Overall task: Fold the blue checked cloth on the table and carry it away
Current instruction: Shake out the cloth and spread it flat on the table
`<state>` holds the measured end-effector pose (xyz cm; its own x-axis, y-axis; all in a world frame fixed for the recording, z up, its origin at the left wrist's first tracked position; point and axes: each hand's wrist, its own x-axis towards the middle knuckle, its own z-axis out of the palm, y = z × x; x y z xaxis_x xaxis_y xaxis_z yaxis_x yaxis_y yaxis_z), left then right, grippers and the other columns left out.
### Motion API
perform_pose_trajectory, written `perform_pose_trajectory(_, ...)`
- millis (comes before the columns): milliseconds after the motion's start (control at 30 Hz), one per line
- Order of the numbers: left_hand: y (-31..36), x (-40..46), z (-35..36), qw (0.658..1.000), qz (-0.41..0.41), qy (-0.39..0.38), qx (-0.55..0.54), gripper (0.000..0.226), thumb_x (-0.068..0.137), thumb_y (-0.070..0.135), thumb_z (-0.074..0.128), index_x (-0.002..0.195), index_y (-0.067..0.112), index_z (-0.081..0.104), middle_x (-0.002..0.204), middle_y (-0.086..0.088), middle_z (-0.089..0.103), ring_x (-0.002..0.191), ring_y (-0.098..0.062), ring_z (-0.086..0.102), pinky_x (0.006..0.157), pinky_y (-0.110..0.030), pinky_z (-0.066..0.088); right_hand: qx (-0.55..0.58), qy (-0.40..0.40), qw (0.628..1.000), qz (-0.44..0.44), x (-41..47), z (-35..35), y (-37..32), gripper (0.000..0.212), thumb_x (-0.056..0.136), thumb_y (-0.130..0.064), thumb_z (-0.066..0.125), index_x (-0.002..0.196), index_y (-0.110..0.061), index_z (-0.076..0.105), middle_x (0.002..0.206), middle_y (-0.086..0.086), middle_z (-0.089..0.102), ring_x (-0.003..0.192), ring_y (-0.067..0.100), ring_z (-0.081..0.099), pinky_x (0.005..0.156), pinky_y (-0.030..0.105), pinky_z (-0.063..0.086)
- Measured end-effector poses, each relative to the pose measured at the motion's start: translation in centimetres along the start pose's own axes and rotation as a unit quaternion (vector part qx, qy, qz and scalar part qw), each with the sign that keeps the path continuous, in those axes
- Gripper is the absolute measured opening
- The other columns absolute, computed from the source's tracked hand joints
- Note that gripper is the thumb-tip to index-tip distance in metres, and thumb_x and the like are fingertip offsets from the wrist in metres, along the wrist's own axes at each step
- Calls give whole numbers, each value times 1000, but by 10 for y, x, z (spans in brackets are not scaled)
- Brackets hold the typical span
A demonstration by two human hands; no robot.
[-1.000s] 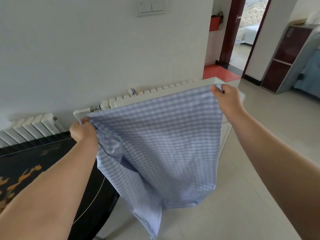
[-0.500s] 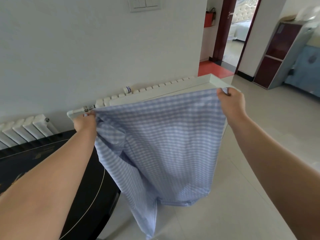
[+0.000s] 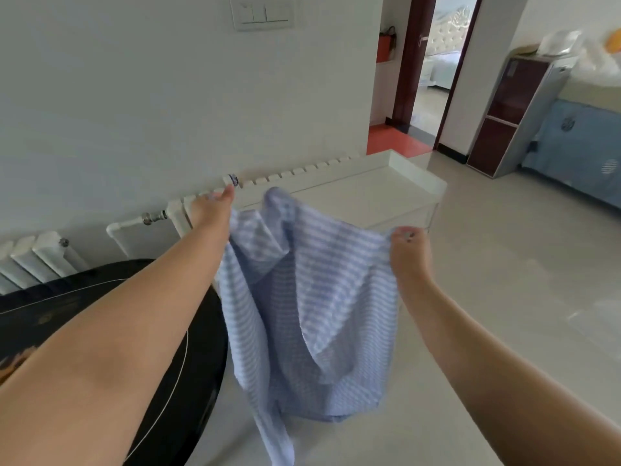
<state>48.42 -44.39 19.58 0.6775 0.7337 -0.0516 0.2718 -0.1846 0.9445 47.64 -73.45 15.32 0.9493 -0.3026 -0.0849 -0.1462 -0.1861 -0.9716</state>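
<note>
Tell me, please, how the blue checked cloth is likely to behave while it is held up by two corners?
The blue checked cloth looks floppy: it sags between the left hand and right hand. Probably light, since fingertip pinches carry it. Its loose tail would likely swing.

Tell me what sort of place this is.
Most likely a home's living or dining room: a white radiator runs along the wall, a doorway opens onto what looks like a bedroom, and a dark round table stands beside the person holding the blue checked cloth.
</note>
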Motion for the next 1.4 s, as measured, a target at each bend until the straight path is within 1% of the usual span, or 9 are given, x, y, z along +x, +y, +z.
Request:
perform_pose_trajectory(100, 22, -31, 27, 999, 43, 4, -10, 47, 93, 46, 53, 112, 6, 67, 115, -11, 66, 112, -26, 60, 75, -18, 38, 50, -158, 985, -42, -60, 24, -1, 22, 93, -6, 47, 105, -22, 56, 64, -3, 53, 46, 10, 47, 50, 28, 49)
perform_pose_trajectory(200, 27, -57, 50, 991, 78, -55, -89, 44, 92, 47, 55, 95, 6, 67, 89, -7, 67, 90, -25, 66, 72, -27, 46, 30, -255, 960, -116, -79, 33, -10, 18, 94, -12, 54, 96, -26, 65, 52, -17, 57, 54, 1, 56, 78, 44, 58)
perform_pose_trajectory(300, 21, -86, 56, 982, 108, -101, -116, 37, 95, 46, 50, 88, 11, 62, 73, 3, 60, 67, -9, 57, 62, -16, 45, -48, -255, 944, -203, -78, 25, -25, 14, 92, -20, 60, 98, -23, 72, 73, -22, 65, 79, 1, 64, 84, 29, 54)
perform_pose_trajectory(533, 11, -122, 35, 981, 68, -133, -122, 46, 97, 52, 41, 72, 17, 55, 68, 0, 54, 68, -14, 52, 66, -28, 45, -170, -367, 883, -238, -96, 3, -28, 30, 88, -25, 61, 116, -33, 64, 100, -17, 71, 93, -9, 63, 85, 11, 46)
perform_pose_trajectory(667, 6, -140, 29, 979, 59, -154, -123, 47, 98, 50, 37, 73, 14, 51, 65, 0, 47, 61, -12, 45, 59, -23, 40, -220, -259, 898, -279, -104, 3, -25, 20, 92, -23, 57, 103, -34, 70, 89, -13, 72, 76, 2, 61, 69, 15, 43)
perform_pose_trajectory(867, -6, -163, 22, 965, 144, -154, -158, 45, 100, 50, 24, 79, 14, 39, 69, -1, 32, 67, -17, 32, 65, -31, 32, -220, -120, 864, -436, -110, 0, -29, 14, 81, -32, 68, 81, -19, 72, 86, -1, 58, 88, 19, 50, 80, 33, 42)
perform_pose_trajectory(933, -10, -170, 20, 955, 156, -175, -179, 49, 101, 49, 19, 76, 13, 40, 67, -1, 32, 66, -17, 31, 65, -32, 33, -210, -189, 883, -374, -104, -2, -34, 14, 80, -29, 72, 77, -16, 70, 102, -2, 52, 98, 16, 46, 86, 31, 37)
perform_pose_trajectory(1033, -13, -182, 21, 957, 167, -169, -167, 50, 104, 40, 16, 71, 12, 42, 64, -1, 36, 62, -14, 36, 64, -26, 34, -189, -307, 902, -237, -94, -6, -40, 25, 82, -26, 70, 77, -2, 65, 73, 0, 52, 67, 11, 44, 65, 28, 33)
perform_pose_trajectory(1400, -30, -185, -3, 958, 139, -236, -85, 14, 94, 17, 58, 85, 16, 69, 73, 5, 66, 68, -7, 56, 67, -23, 48, -209, -212, 919, -259, -96, -29, -32, 16, 85, -30, 68, 73, -20, 64, 64, -10, 54, 61, 2, 48, 60, 27, 36)
